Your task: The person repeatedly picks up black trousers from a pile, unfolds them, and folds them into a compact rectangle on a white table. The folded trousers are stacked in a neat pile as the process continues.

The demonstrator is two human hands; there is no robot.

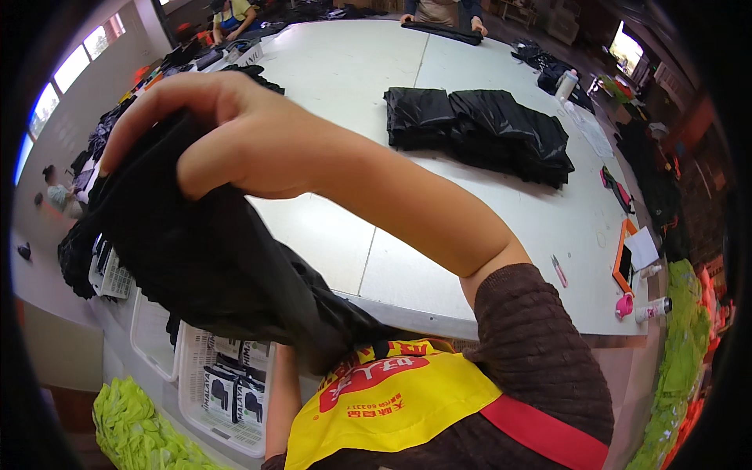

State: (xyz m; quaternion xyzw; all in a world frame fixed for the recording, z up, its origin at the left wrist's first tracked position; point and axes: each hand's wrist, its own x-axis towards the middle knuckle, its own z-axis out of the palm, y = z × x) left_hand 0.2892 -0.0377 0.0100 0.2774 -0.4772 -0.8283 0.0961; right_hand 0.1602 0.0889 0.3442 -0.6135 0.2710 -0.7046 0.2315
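The black garment (204, 251) hung at the left, its long axis running from upper left down to lower right, over the white baskets (227, 392) beside the table's near edge. The right hand (227, 133) was clamped on its top fold. The left hand stayed hidden. Rightward, the white table (337, 86) lay open up to the folded black stack (478, 129).

Garment workshop: big white counter (345, 70) with folded black garment stacks (478, 129) upper right, white baskets (227, 392) of packed items lower left, green fabric heaps (137, 423) at frame edges, other workers along far side.
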